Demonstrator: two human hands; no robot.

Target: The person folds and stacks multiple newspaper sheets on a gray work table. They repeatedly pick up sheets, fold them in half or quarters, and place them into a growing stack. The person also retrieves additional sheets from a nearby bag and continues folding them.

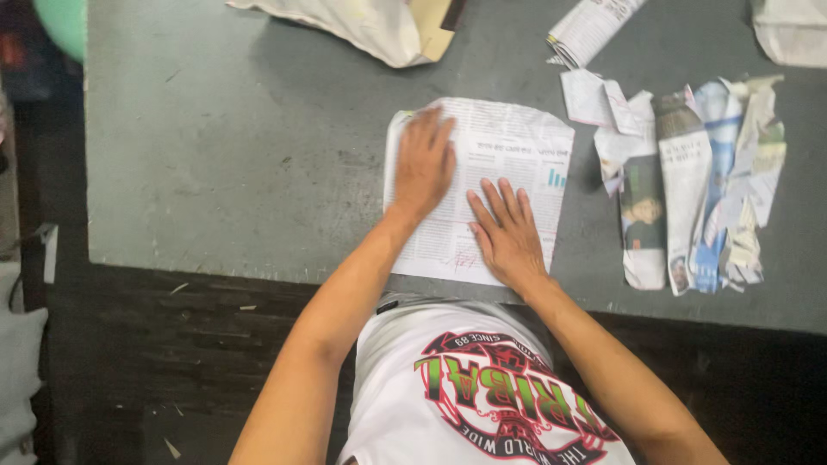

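A folded sheet of newspaper lies flat on the grey table, near its front edge. My left hand presses palm-down on the sheet's left side, fingers together and pointing away from me. My right hand lies flat on the lower middle of the same sheet, fingers spread. Neither hand grips anything.
To the right lies a row of rolled and crumpled newspaper pieces. A torn scrap and another folded newspaper lie further back. A pale bag sits at the far edge, white cloth at the far right corner.
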